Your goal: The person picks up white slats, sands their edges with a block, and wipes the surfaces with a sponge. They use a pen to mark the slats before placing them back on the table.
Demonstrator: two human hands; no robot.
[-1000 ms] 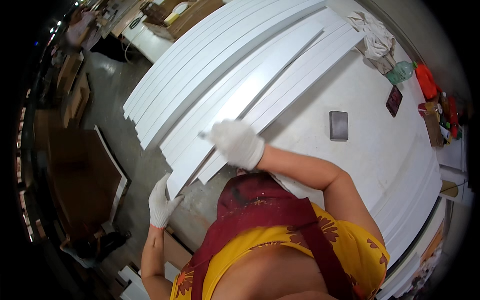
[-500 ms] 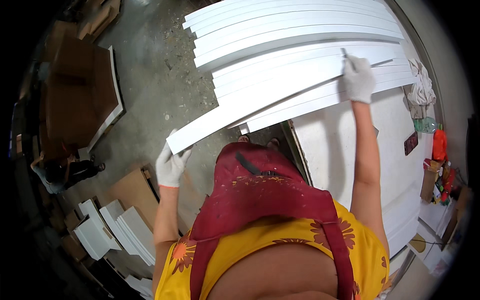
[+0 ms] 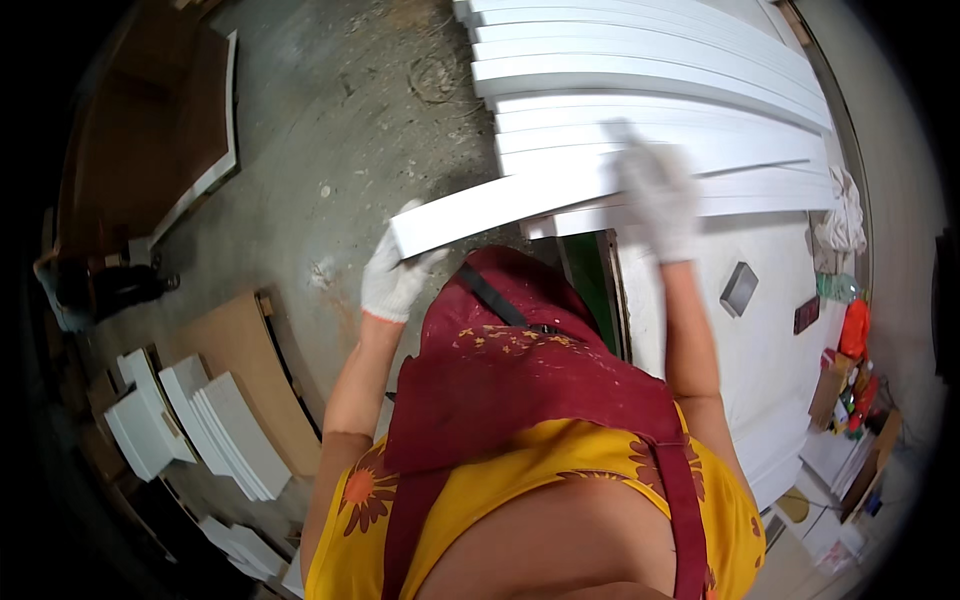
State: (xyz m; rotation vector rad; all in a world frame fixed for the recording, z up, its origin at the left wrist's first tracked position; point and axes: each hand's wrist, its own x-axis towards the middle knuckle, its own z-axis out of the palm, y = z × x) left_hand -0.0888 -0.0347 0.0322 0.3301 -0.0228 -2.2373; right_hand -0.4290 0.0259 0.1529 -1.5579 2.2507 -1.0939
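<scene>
My left hand (image 3: 390, 275), in a white knit glove, is closed around the near-left end of a long white board (image 3: 460, 215). That board lies at a slant over a row of similar white boards (image 3: 570, 145), its held end jutting past theirs. My right hand (image 3: 660, 195), also gloved, is over the board's upper face and smeared by motion. A small grey thing (image 3: 618, 130) shows at its fingertips, too blurred to name. On the white tabletop (image 3: 690, 340), beside my right forearm, lies a grey block (image 3: 739, 289).
A phone (image 3: 806, 314), a green bottle (image 3: 838, 287), a white cloth (image 3: 840, 215) and an orange-red bag (image 3: 855, 328) sit along the right side. More white panels (image 3: 235, 430) lie at lower left. Brown panels (image 3: 150, 130) stand at upper left; near them is another person (image 3: 110, 290).
My right hand has moved left along the board with the small grey thing. My left hand keeps hold of the board's end. The view has shifted, and the grey block is now in plain sight.
</scene>
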